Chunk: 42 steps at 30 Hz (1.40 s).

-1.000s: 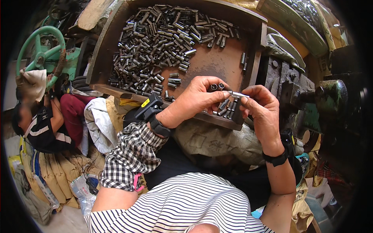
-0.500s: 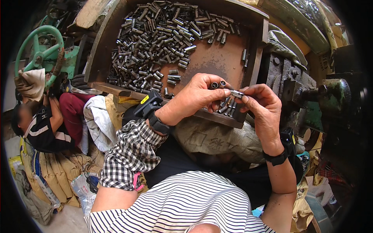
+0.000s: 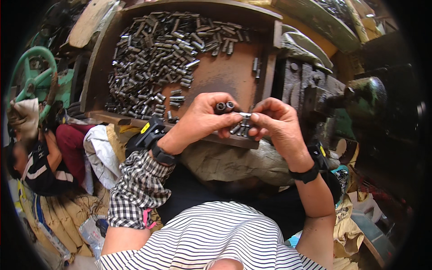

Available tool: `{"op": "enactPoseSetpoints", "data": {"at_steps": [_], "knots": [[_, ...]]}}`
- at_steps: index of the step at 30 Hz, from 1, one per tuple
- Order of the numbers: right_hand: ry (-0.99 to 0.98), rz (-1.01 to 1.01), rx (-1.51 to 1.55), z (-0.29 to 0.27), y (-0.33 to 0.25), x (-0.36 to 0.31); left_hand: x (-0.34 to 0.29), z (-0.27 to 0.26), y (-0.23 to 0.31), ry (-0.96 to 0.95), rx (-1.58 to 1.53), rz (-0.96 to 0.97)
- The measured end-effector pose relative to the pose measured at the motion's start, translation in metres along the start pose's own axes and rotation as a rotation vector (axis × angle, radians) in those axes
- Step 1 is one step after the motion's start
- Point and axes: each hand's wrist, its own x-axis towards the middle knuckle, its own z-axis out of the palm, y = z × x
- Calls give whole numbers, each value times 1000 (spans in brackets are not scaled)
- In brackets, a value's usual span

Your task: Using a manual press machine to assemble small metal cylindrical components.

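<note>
My left hand [image 3: 208, 116] is closed, holding two dark short metal tubes [image 3: 225, 106] whose open ends face up. Its thumb and fingers also pinch one end of a small shiny metal piece [image 3: 245, 115]. The thumb and fingertips of my right hand [image 3: 280, 126] are closed on the other end of that piece; the fingers hide most of it. Both hands are over the near right corner of a shallow wooden tray [image 3: 229, 74]. A heap of short metal tubes [image 3: 155, 63] covers its left and far parts. Below my fingers, several slim metal pieces [image 3: 240, 130] lie in the near corner.
Close on the right stands a dark, greasy metal machine [image 3: 310, 85]. A green handwheel [image 3: 33, 81] is at the far left, above another person [image 3: 38, 162] bent low. Grey cloth [image 3: 234, 159] hangs below the tray's near edge. Brown sacks [image 3: 56, 216] lie at lower left.
The whole view has shifted, with the tray now farther left. My fingertips have drawn closer together around the small metal piece, and the two tubes remain in my left hand.
</note>
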Motion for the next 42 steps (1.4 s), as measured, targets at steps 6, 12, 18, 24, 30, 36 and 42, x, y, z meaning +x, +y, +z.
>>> {"op": "enactPoseSetpoints", "data": {"at_steps": [6, 12, 18, 24, 30, 36, 42], "knots": [[-182, 174, -16, -8, -11, -2, -2, 6, 7, -155, 43, -102], [-75, -167, -99, 4, 2, -2, -4, 10, 1, -8, -193, -73], [200, -533, -531, 7, -14, -60, 0, 15, -4, -15, -284, -51], [787, -1163, -473, -12, -52, -244, -28, 15, -2, 134, -151, -4], [1480, -948, -2011, -164, -72, -306, -19, 67, 25, 52, -143, 78], [1078, -1321, -322, -141, -75, -218, 42, 96, 17, 43, -65, 102], [1159, -1089, -475, -141, -102, -257, 100, 83, 5, 91, -65, 139]]}}
